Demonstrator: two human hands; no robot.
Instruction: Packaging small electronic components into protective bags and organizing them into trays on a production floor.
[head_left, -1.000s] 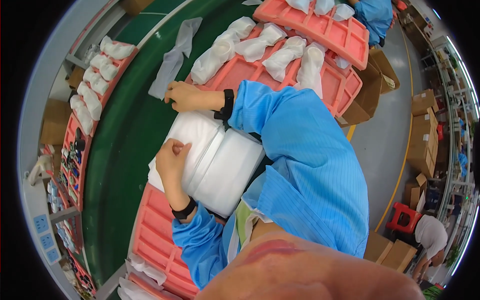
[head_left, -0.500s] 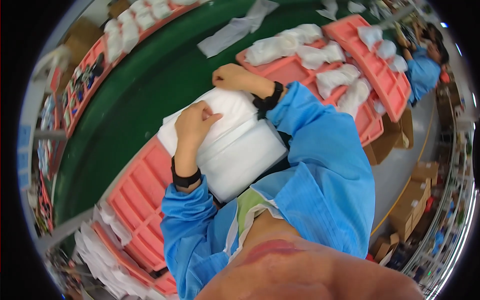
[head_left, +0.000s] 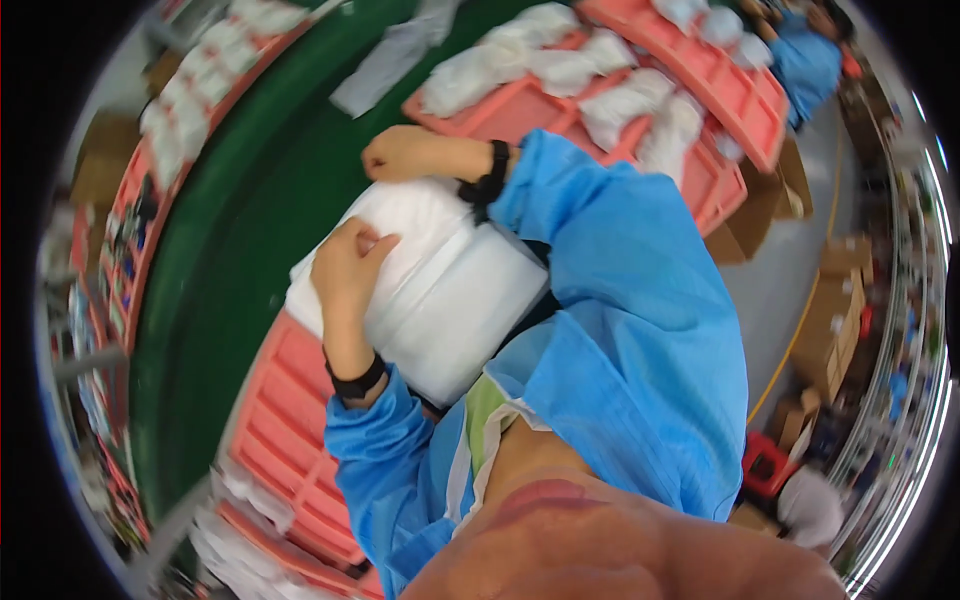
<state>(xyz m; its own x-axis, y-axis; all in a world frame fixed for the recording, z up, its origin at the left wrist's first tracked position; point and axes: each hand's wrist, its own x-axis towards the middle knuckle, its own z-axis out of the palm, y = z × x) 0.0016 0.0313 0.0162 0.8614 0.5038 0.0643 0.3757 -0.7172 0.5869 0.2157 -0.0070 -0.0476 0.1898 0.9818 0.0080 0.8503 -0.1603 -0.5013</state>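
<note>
left hand [head_left: 347, 268] flat on white roll [head_left: 430, 280]; right hand [head_left: 400, 153] seemingly gripping far edge

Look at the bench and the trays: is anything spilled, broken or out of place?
Nothing stands out. Both hands, left and right, rest on a white foam roll; white bags lie in pink trays.

Large white roll of foam wrap [head_left: 440, 290], held against the body: left hand [head_left: 345, 265] lay flat on its top, right hand [head_left: 400, 152] curled over its far edge. Beneath the left wrist sat a salmon-pink plastic crate [head_left: 285, 420]; beyond the right hand, pink trays [head_left: 700, 80] with white pouches [head_left: 620, 100]; left of both hands, a green belt [head_left: 210, 280].
</note>
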